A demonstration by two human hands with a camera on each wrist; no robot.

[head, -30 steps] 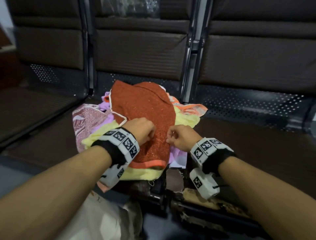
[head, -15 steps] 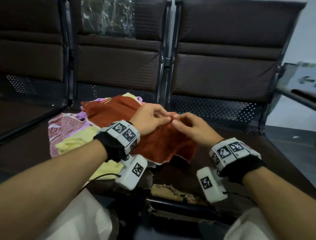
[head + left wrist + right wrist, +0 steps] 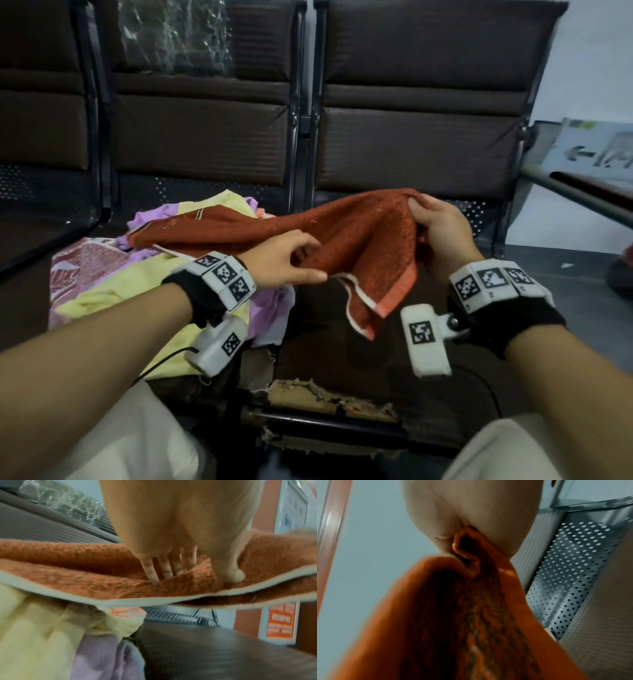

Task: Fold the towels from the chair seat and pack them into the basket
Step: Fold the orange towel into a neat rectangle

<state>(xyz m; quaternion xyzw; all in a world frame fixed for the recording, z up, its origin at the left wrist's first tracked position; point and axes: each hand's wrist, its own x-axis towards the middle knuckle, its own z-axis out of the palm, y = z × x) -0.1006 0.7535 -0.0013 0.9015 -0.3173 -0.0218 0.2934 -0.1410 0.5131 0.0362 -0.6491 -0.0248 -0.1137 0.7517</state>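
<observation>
Item: rust-orange terry towel w/ pale edge band (image 3: 370, 240), centre of frame, strung between my hands above the dark chair seat (image 3: 325, 342).
Grip: right hand (image 3: 442, 233) pinches the top corner; left hand (image 3: 284, 260) pinches the near hem, thumb over, fingers under.
Handling, est.: light, limp, not slippery; take by corners.
Containers: basket not in view. Remaining pile of yellow, lilac and pink towels (image 3: 113, 274) sits mid-left on the seat.
</observation>
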